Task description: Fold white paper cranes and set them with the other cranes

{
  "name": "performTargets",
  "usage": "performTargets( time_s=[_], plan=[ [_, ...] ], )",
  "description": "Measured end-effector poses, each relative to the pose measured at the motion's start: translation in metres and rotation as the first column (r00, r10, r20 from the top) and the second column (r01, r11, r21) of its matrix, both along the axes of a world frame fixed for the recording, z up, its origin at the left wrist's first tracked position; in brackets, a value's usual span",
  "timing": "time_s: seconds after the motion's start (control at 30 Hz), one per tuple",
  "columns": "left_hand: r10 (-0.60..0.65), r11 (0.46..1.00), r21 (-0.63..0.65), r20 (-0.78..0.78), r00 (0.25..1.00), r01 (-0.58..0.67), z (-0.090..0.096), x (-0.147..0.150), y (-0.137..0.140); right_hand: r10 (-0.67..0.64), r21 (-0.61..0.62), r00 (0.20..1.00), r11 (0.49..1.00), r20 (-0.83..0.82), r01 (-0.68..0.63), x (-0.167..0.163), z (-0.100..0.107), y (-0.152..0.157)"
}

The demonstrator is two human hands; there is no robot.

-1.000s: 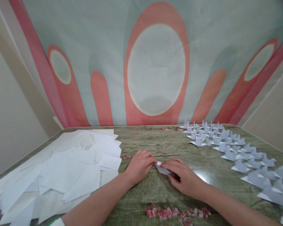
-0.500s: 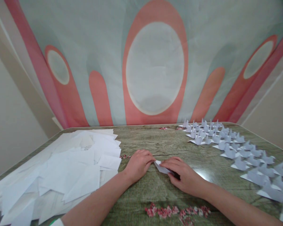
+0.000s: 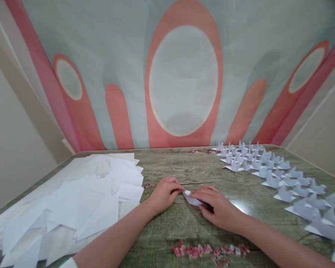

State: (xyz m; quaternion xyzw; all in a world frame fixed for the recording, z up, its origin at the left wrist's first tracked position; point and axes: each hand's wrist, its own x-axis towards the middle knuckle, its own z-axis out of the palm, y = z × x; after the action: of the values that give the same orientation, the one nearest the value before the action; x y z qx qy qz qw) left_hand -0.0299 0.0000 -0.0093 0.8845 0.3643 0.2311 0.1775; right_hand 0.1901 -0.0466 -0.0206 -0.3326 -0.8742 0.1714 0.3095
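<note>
A small piece of folded white paper lies between my two hands, just above or on the table. My left hand pinches its far left tip with thumb and fingers. My right hand is closed on the right part of the paper, with the fingers over its upper edge and the thumb below. Something dark, perhaps shadow or a dark object, shows under the right palm; I cannot make out which. Part of the paper is hidden by the right fingers.
Overlapping sheets of white paper cover the left side of the wood-patterned table. Rows of folded white paper birds stand along the right side. Behind the table rises a wall with a pink and grey-green pattern.
My left hand has shifted very slightly at the paper's tip. Otherwise both hands and the folded paper stay in place.
</note>
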Motion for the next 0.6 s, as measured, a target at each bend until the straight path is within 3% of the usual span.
performTargets(
  time_s=[0.4, 0.6],
  plan=[
    [0.072, 0.989, -0.136, 0.148, 0.986, -0.052, -0.0041, 0.0038, 0.0041, -0.003, -0.025, 1.000, 1.000, 0.008, 0.003, 0.0011, -0.0021, 0.0013],
    [0.109, 0.988, -0.126, 0.165, 0.980, -0.088, -0.0062, 0.0033, 0.0054, 0.012, -0.022, 1.000, 1.000, 0.009, -0.012, 0.0016, -0.0025, 0.0019]
  ],
)
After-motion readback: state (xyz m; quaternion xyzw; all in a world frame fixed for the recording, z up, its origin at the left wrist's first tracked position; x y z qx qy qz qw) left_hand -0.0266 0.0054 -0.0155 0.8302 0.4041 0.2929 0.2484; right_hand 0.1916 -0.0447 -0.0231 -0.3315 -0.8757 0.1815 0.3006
